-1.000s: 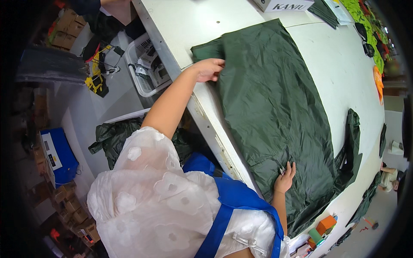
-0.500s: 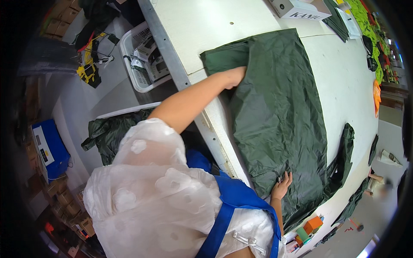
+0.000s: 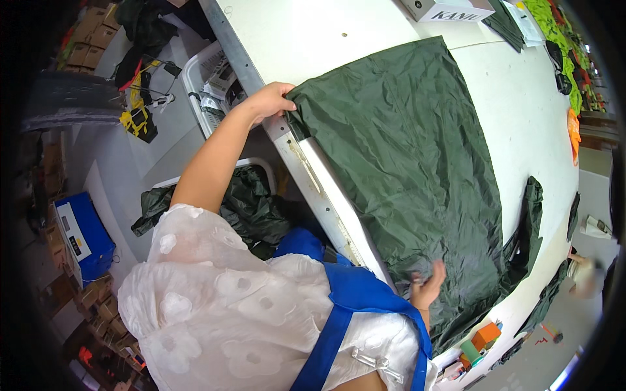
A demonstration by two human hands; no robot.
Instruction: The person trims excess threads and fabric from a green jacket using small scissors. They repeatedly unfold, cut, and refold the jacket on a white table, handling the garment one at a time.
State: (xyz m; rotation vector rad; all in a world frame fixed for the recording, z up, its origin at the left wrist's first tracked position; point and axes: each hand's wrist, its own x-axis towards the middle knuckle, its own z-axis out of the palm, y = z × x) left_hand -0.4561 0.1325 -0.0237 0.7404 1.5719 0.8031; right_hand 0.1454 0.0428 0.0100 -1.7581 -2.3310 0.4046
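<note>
Nearest us, our right hand rests on the near end of the dark green fabric, fingers spread loosely and gripping nothing. The fabric lies flat along the white worktop, stretching away from our body. At its far corner, by the worktop's metal edge, our left hand pinches the cloth, fingers closed on it. Below that edge, a bundle of similar dark green cloth sits in a white bin. Further off, a white basket stands on the floor, and a white box rests at the worktop's far end.
</note>
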